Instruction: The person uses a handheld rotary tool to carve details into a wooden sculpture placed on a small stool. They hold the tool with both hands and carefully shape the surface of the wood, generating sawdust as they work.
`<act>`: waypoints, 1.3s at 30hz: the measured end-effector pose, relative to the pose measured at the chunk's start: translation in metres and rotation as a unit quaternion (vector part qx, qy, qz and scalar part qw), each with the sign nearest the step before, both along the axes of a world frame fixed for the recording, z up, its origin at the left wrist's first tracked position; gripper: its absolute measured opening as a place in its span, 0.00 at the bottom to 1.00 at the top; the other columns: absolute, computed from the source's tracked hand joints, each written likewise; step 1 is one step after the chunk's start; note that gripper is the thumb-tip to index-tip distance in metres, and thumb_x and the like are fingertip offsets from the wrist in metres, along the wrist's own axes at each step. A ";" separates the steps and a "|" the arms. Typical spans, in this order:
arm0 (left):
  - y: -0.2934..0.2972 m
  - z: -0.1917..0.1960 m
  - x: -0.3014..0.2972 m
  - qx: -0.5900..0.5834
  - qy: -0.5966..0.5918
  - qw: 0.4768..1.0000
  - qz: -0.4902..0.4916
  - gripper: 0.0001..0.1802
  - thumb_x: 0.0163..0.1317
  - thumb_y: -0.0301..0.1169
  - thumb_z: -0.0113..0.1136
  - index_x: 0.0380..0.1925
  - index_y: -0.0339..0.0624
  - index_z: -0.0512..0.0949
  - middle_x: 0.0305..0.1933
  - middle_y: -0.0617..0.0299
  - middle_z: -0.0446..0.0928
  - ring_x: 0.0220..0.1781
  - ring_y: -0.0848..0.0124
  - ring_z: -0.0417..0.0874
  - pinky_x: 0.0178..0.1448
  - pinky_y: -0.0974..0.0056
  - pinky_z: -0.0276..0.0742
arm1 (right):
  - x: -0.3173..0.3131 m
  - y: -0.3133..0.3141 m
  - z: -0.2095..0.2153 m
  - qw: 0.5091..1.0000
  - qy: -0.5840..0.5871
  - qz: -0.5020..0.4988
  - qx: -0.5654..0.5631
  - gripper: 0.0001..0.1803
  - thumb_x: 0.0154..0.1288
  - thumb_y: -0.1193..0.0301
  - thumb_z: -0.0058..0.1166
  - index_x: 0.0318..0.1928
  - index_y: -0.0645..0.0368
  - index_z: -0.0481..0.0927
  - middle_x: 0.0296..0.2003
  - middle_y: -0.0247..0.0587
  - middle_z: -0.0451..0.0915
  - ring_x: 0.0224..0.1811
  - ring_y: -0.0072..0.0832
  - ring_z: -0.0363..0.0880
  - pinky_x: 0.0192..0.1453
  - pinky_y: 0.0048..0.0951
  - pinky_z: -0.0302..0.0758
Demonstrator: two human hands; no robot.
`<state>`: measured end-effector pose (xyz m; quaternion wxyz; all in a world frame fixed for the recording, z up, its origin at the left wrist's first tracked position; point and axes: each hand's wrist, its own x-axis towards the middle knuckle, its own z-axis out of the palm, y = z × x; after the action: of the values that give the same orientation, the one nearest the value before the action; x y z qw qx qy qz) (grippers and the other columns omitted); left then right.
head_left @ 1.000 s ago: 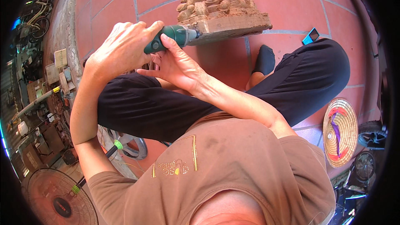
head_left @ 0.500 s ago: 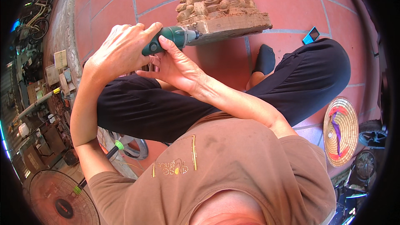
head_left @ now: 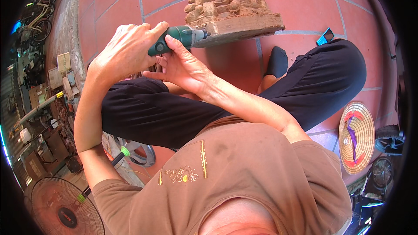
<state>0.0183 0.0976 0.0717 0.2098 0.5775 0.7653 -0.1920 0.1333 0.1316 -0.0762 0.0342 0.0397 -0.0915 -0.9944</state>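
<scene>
Red tiled floor [head_left: 305, 0], pale grout lines; person seated on it, legs in dark trousers crossed. Carved wooden statue [head_left: 226, 4] stands on the tiles straight ahead, square base toward the person. Left hand [head_left: 126, 52] wrapped over the rear of a green rotary tool [head_left: 174, 39], fingers curled round its body. Right hand [head_left: 185, 65] closed on the tool from below, thumb up along its side near the grey nose. Tool lies roughly level, its tip at the left end of the statue's base; actual contact too small to tell. Conical woven hat [head_left: 357, 137] lies on the floor at the right, well apart. Small blue device [head_left: 325, 37] on the tiles beside the knee. Standing fan [head_left: 65, 209] at lower left.
</scene>
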 end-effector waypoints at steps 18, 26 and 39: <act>0.002 0.001 -0.002 0.000 0.017 1.000 -0.007 0.38 0.47 0.30 0.67 0.64 0.42 0.71 0.44 0.42 0.81 0.44 0.43 0.82 0.50 0.48 0.75 | -0.005 0.001 -0.005 1.000 -0.012 -0.004 -0.003 0.21 0.65 0.55 0.67 0.54 0.43 0.75 0.52 0.27 0.79 0.60 0.27 0.72 0.63 0.58 0.72; 0.003 0.001 -0.002 -0.010 0.019 1.000 0.006 0.38 0.48 0.30 0.65 0.64 0.41 0.70 0.45 0.40 0.81 0.45 0.42 0.82 0.51 0.49 0.76 | -0.006 0.002 -0.005 1.000 -0.012 0.002 -0.004 0.21 0.65 0.55 0.67 0.54 0.44 0.76 0.52 0.26 0.79 0.59 0.28 0.73 0.62 0.57 0.73; -0.001 -0.005 -0.008 0.024 0.026 0.999 -0.004 0.37 0.47 0.29 0.65 0.63 0.40 0.71 0.42 0.40 0.81 0.44 0.42 0.82 0.50 0.48 0.76 | -0.015 0.002 -0.012 1.000 -0.019 0.000 0.004 0.21 0.63 0.56 0.69 0.52 0.43 0.77 0.50 0.27 0.80 0.59 0.29 0.73 0.61 0.57 0.73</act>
<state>0.0102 0.0962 0.0663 0.1746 0.5805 0.7724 -0.1893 0.1180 0.1341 -0.0886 0.0322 0.0585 -0.0878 -0.9939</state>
